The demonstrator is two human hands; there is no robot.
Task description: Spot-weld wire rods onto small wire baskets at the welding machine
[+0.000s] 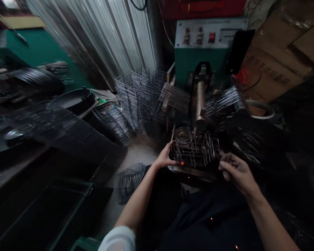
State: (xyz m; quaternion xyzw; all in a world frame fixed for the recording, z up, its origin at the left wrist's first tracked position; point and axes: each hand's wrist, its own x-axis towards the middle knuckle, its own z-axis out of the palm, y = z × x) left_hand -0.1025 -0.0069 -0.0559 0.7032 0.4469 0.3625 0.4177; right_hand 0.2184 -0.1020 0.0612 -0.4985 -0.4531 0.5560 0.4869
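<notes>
A small wire rack [196, 150] lies below the pointed metal rod [201, 104] of a green machine [188, 57]. At the rack's left edge, my left hand [166, 157] grips it, thumb along the near side. My right hand [232, 169] is at the right end of the rack, its fingers pressed together; whatever they hold is too small and dark to make out. Orange sparks show beside my left thumb and lower down over my dark clothing.
Stacked wire baskets [141, 97] stand left of the machine, with another wire stack [129, 179] on the floor. Bundles of wire rods [222, 101] flank the metal rod. A cardboard box [279, 59] leans at the right, above a round bucket [260, 108].
</notes>
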